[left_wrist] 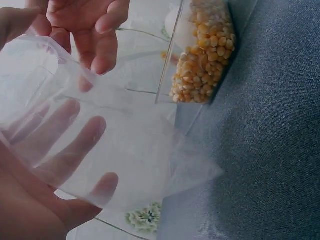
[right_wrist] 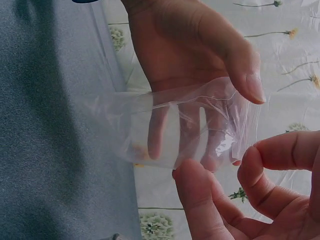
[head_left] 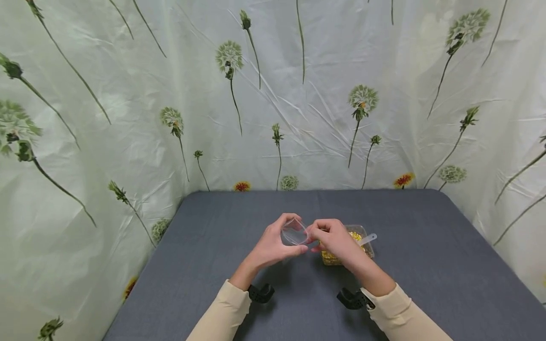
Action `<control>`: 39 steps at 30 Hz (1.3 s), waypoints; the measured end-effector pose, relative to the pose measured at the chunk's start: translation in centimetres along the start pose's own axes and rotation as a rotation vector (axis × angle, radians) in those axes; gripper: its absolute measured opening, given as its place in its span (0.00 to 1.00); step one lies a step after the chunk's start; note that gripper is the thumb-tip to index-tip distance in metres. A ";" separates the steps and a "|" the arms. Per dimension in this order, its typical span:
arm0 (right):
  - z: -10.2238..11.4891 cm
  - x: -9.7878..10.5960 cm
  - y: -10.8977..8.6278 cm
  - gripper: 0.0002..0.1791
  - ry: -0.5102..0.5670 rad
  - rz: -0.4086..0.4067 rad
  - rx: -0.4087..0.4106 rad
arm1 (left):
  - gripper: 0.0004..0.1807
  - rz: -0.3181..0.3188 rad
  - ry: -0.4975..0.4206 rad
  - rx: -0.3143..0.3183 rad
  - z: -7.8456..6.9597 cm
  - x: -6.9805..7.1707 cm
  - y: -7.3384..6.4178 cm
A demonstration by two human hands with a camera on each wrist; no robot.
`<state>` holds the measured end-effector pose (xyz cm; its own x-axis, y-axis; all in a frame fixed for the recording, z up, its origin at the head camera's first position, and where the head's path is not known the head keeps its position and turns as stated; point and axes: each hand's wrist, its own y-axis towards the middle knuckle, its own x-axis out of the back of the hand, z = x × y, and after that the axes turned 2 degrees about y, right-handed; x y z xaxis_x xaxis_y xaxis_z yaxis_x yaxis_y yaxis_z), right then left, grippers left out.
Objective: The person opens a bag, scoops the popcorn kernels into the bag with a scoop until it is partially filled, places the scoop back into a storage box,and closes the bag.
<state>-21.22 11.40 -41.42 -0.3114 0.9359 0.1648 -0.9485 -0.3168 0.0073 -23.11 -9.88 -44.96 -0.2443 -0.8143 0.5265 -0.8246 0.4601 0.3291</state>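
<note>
A clear plastic bag [head_left: 294, 232] is held with its mouth spread wide, and its pointed bottom corner hangs down in the left wrist view. My left hand [head_left: 273, 241] curves round the bag, thumb on the near side and fingers on the far side; these fingers [right_wrist: 190, 125] show through the film. At the mouth's right edge, my right hand [head_left: 337, 239] pinches the rim with bent fingers. Behind the right hand stands a clear container [head_left: 363, 230] of yellow corn kernels [left_wrist: 210, 45], partly hidden by that hand.
A pale spoon [head_left: 368, 238] leans out of the container's right side. Grey cloth covers the table [head_left: 230, 218]. A curtain [head_left: 264, 104] with a dandelion print hangs behind and along the sides. Each wrist wears a black camera mount [head_left: 261, 293].
</note>
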 end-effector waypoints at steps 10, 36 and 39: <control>0.3 -0.2 0.3 0.09 -0.098 0.017 0.032 | 0.32 0.003 -0.014 0.047 0.4 1.0 -0.5; 1.3 7.7 -1.8 0.09 -0.579 -0.083 0.088 | 0.35 0.004 -0.008 0.046 1.1 0.8 0.2; 1.2 8.6 -2.1 0.10 -0.636 -0.084 0.099 | 0.36 0.009 -0.008 0.049 1.3 0.6 0.2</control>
<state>-21.82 19.92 -38.84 -0.1115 0.6939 0.7114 -0.9488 -0.2871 0.1314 -24.14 -10.72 -45.63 -0.2558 -0.8129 0.5232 -0.8463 0.4499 0.2853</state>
